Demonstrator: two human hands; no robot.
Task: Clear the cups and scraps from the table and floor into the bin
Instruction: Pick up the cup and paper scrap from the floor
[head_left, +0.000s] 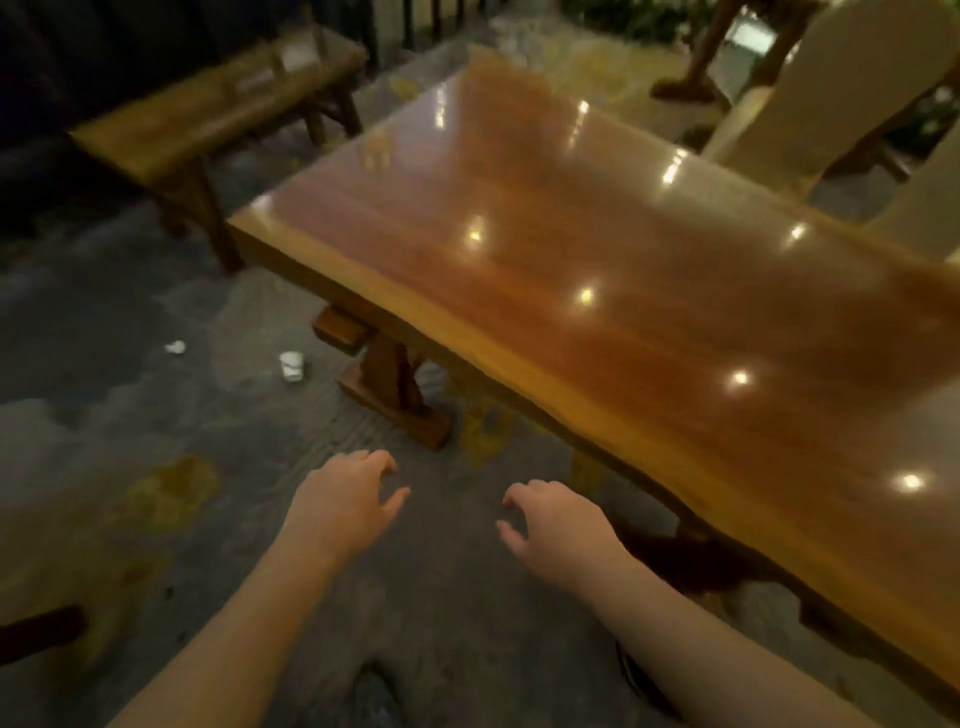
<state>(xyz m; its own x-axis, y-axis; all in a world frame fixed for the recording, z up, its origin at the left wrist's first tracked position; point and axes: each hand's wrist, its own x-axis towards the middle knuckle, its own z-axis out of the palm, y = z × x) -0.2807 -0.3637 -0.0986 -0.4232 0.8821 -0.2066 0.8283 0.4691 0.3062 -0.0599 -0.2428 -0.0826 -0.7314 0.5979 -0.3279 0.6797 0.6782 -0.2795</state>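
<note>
The fingers of the left hand (345, 499) curl loosely with a wide gap between thumb and fingertips, and nothing lies in it. The right hand (550, 525) is the same: fingers half bent, thumb apart, empty. Both hover palm-down over bare floor (452, 623), neither touching anything.

Well beyond the left fingertips and off to their left, a small white cup (292, 365) sits on the floor, just beside the foot of the table leg (387, 395). Farther left of it lies a crumpled white scrap (176, 347). To the right of the right fingers runs the long glossy table (597, 270); the part in view carries no cups or scraps that I can make out. No bin is in view.

Risks, as I judge them: the cup looks thin and light, so a hard pinch could crush it and spill any dregs, while a hasty swipe could knock it under the table behind the leg. The scrap is small and pale against a mottled floor in dim light, easy to overlook. Reaching low beside the tabletop's edge also invites a bumped arm.
</note>
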